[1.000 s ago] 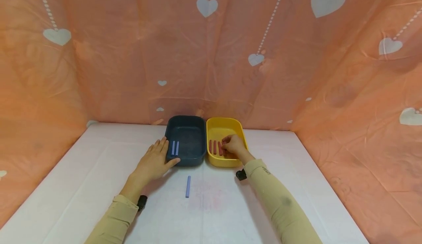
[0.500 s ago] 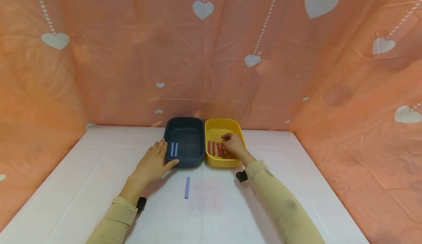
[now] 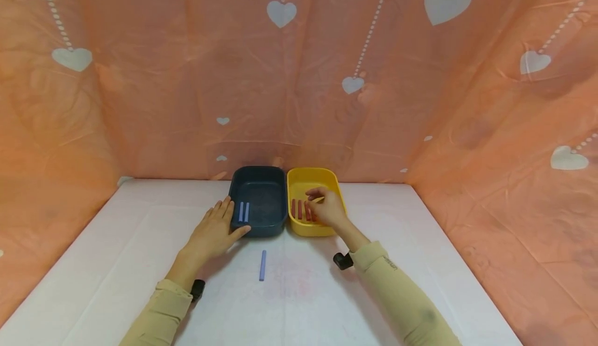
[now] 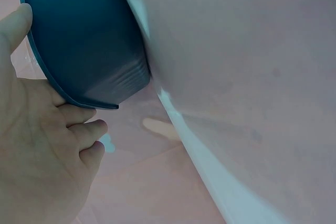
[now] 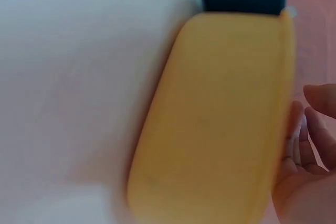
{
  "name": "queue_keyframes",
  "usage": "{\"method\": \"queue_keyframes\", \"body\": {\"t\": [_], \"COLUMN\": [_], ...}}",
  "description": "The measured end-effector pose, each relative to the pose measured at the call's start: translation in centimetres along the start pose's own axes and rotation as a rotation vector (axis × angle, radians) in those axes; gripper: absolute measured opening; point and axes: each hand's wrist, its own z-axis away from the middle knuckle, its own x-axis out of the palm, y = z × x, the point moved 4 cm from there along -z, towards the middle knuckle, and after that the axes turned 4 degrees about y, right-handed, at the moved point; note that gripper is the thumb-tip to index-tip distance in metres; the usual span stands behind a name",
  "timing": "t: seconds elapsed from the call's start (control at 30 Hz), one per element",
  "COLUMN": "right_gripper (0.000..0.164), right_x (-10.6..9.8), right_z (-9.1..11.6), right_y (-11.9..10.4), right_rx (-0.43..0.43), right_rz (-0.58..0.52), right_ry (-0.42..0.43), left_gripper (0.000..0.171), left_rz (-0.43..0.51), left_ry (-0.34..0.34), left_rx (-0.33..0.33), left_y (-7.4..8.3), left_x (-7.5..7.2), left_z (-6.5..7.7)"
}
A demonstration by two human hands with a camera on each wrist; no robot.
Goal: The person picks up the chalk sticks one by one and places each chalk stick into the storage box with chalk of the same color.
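My left hand (image 3: 210,234) rests at the left side of a dark blue tray (image 3: 268,198), fingers stretched along the rim and thumb at its near corner. Inside that tray lie two blue chalk sticks (image 3: 246,212), side by side. Over a yellow tray (image 3: 313,229) is my right hand (image 3: 330,210), its thumb and fingers apart and loosely bent, with nothing visible between them. Several red chalk sticks (image 3: 300,210) lie in a row below it, some partly hidden by the fingers. The right wrist view shows the hand (image 5: 310,187) beyond the yellow wall.
A single blue chalk stick (image 3: 262,265) lies on the white tabletop (image 3: 224,304) in front of the trays. The two trays stand side by side near the back edge. An orange curtain (image 3: 252,76) with white hearts encloses the back and sides.
My right hand has let go of a red chalk stick in the yellow tray and risen slightly, fingers spreading. The left hand stays at the dark blue tray. The head view has shifted slightly.
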Motion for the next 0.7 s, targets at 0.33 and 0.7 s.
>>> {"method": "queue_keyframes", "body": {"t": [0.33, 0.7], "right_gripper": [0.022, 0.022], "right_x": [0.9, 2.7], "right_z": [3.1, 6.6], "right_y": [-1.9, -2.9], "right_rx": [-0.019, -0.086], "right_rz": [-0.103, -0.060], "right_ry": [-0.065, -0.143], "left_gripper": [0.088, 0.088], "left_rz": [0.005, -0.002], "left_ry": [-0.002, 0.004], "left_rx": [-0.006, 0.003], "left_y": [0.0, -0.3], "left_x": [-0.1, 0.2], "left_z": [0.1, 0.0]}}
